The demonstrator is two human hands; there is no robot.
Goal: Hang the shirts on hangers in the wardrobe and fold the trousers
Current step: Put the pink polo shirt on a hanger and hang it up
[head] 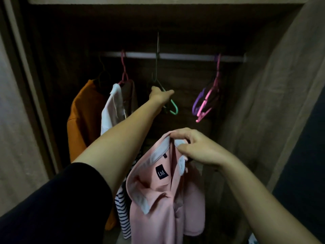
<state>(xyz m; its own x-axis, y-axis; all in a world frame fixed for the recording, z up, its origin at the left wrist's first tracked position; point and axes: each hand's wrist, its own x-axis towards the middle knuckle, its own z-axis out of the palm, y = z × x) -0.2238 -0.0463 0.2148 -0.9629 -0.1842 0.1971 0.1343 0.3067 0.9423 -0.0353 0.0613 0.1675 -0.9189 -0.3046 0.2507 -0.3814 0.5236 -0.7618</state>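
A pink polo shirt (pixel 163 199) with a white-edged collar and a dark label hangs from my right hand (pixel 195 148), which pinches its collar in front of the open wardrobe. My left hand (pixel 161 95) reaches far into the wardrobe and grips a green hanger (pixel 173 107) that hangs from the rail (pixel 184 56). An orange shirt (pixel 84 117) and a white shirt (pixel 112 111) hang on hangers at the left of the rail.
Several empty pink and purple hangers (pixel 205 101) hang at the right of the rail. A navy-striped garment (pixel 123 213) shows below my left arm. The wardrobe's side walls (pixel 274 103) close in left and right; the inside is dark.
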